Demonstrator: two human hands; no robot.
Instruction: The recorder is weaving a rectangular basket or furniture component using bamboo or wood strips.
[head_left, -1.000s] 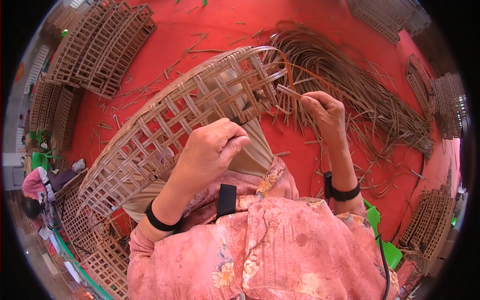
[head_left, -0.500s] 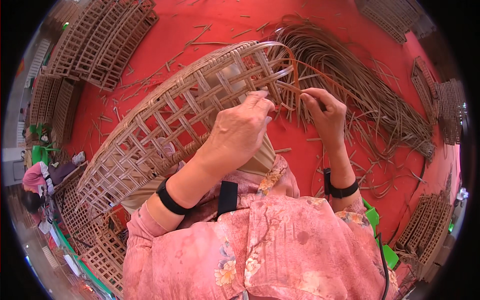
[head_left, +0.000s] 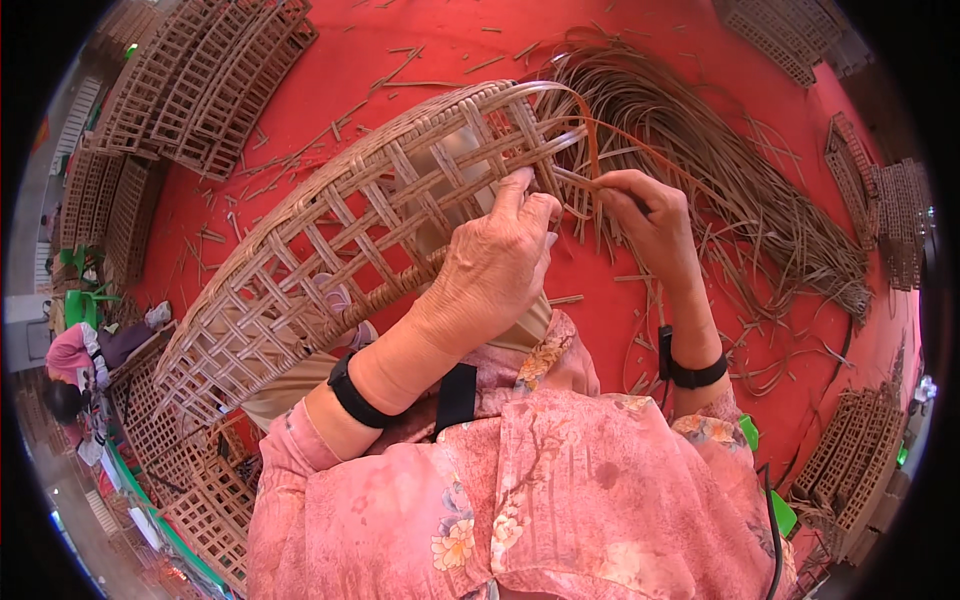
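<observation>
A long, curved, open-lattice wicker basket (head_left: 345, 167) lies slantwise in front of me, its near end by my lap. My left hand (head_left: 490, 265) is closed at the basket's right end, thumb and forefinger pressed on the weave; its other fingers are curled and partly hidden. To the right, my right hand (head_left: 652, 215) pinches a flat cane strip (head_left: 574, 178) that comes out of the lattice. An orange-brown strip (head_left: 592, 145) loops from the basket's upper corner down towards these fingertips.
A large bundle of loose cane strips (head_left: 700, 160) lies beyond my right hand on the red floor (head_left: 440, 50), with offcuts scattered about. Stacked lattice pieces (head_left: 205, 85) stand far left, more (head_left: 850, 450) at lower right. Another person (head_left: 72, 355) is at the far left.
My left hand has shifted slightly right, its forefinger now stretched up against the weave. My right hand has moved a little left and down, still pinching the strip. The basket has barely moved.
</observation>
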